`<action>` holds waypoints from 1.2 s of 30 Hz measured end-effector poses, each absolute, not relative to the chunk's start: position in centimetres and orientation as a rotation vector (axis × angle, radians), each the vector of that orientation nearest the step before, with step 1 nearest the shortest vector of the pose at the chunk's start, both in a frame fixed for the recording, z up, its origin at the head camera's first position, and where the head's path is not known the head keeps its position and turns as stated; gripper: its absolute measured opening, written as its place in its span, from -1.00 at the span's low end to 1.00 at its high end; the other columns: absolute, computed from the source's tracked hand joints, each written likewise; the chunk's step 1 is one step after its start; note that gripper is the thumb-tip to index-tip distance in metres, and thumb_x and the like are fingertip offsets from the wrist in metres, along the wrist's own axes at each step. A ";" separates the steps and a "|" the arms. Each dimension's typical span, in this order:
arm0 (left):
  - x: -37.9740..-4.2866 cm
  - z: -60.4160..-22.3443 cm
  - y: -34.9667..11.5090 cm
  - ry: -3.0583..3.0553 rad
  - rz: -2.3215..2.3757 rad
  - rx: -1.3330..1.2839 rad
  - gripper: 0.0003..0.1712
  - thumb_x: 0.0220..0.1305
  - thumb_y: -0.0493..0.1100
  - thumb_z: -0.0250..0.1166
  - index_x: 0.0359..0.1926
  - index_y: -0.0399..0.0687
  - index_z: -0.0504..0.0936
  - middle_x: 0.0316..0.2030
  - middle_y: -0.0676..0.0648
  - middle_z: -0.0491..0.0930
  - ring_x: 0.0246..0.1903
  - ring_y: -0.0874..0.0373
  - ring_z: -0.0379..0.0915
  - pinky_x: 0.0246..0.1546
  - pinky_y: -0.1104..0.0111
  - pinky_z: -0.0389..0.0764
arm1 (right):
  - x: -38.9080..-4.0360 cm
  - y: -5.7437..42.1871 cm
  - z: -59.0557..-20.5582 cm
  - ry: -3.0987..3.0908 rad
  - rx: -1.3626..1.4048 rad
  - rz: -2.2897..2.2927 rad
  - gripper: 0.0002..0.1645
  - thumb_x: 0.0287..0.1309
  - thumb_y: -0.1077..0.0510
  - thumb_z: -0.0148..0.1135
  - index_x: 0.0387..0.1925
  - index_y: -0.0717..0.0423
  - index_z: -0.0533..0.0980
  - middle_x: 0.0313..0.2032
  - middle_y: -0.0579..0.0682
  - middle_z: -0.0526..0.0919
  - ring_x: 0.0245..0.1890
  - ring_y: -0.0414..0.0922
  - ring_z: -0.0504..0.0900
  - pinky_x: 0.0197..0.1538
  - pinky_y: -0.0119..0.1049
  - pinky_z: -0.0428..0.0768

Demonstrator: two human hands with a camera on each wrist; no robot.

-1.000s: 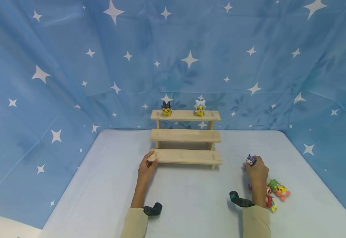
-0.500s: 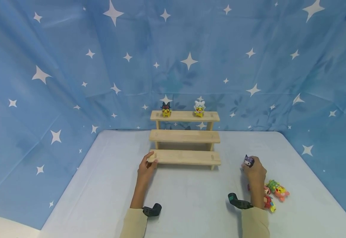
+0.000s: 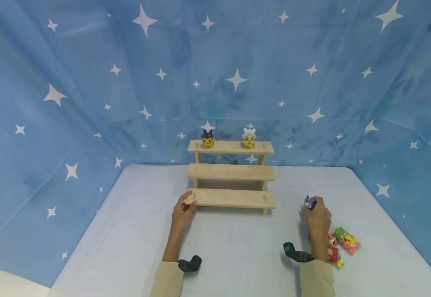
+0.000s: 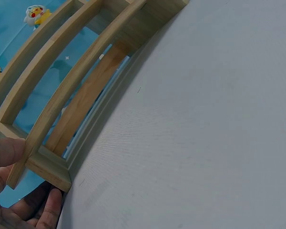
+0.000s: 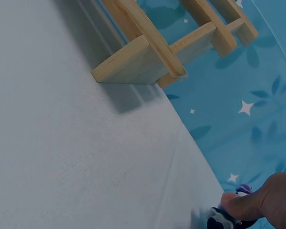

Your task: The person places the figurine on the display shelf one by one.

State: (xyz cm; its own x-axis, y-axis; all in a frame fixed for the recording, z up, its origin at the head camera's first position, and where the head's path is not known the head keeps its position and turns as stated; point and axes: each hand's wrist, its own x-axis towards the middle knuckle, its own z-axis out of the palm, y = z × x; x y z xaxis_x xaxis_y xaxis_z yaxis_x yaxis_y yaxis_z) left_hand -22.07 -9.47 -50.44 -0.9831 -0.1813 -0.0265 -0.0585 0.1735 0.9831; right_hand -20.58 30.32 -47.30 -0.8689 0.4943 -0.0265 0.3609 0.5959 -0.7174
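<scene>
My left hand (image 3: 182, 212) grips the left end of the lowest step of a three-tier wooden display stand (image 3: 230, 198). In the left wrist view the thumb (image 4: 7, 151) lies over the step's edge and the other fingers reach round below. To the right of the stand, my right hand (image 3: 317, 214) pinches a small figurine (image 3: 309, 202) with a dark purple hood and white face. The right wrist view shows the thumb across the figurine (image 5: 221, 219), which is partly cut off by the frame edge. Two yellow-faced figurines, one black-eared (image 3: 208, 139) and one white-hooded (image 3: 249, 138), stand on the top step.
Several colourful figurines (image 3: 350, 242) lie in a cluster beside and partly behind my right forearm. A white-covered table (image 3: 237, 255) carries everything. Blue star-print cloth (image 3: 215, 82) hangs behind and at the sides.
My right hand shifts slightly left with the purple-hooded figurine, which turns a little in its grasp. The left hand keeps its grip on the stand. The head view tilts slightly.
</scene>
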 end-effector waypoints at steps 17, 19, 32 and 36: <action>-22.2 -50.4 -9.4 -2.339 -1.921 0.227 -0.45 0.36 -0.10 0.23 0.35 0.15 0.41 0.21 -0.22 0.53 0.12 -0.05 0.50 0.06 0.17 0.49 | -21.2 30.1 -46.1 -2.470 -0.608 1.263 -0.06 0.24 0.15 0.20 0.48 0.26 -0.08 -0.09 0.45 0.58 -0.39 -0.01 0.66 -0.41 -0.39 0.40; -22.2 -50.5 -9.4 -2.339 -1.918 0.221 -0.45 0.36 -0.10 0.24 0.35 0.14 0.41 0.22 -0.22 0.52 0.11 -0.04 0.50 0.05 0.19 0.49 | -21.3 30.1 -46.0 -2.471 -0.627 1.337 -0.07 0.27 0.13 0.18 0.47 0.30 -0.10 0.00 0.45 0.54 -0.46 -0.16 0.66 -0.43 -0.45 0.42; -22.0 -50.4 -9.4 -2.330 -1.910 0.196 -0.47 0.37 -0.12 0.23 0.34 0.05 0.42 0.19 -0.29 0.53 0.09 -0.09 0.52 -0.03 0.27 0.51 | -21.7 29.9 -45.7 -2.145 -0.595 1.940 -0.19 0.32 0.18 0.17 0.45 0.23 0.02 -0.39 -0.36 0.59 -0.42 -0.49 0.64 -0.22 -0.55 0.61; -22.0 -50.2 -9.5 -2.337 -1.899 0.182 -0.46 0.37 -0.11 0.23 0.34 0.03 0.41 0.17 -0.28 0.54 0.05 -0.03 0.53 -0.10 0.35 0.49 | -21.7 29.8 -45.4 -2.058 -0.561 2.062 -0.15 0.34 0.08 0.17 0.47 0.20 -0.02 -0.44 -0.44 0.60 -0.43 -0.45 0.69 -0.24 -0.54 0.62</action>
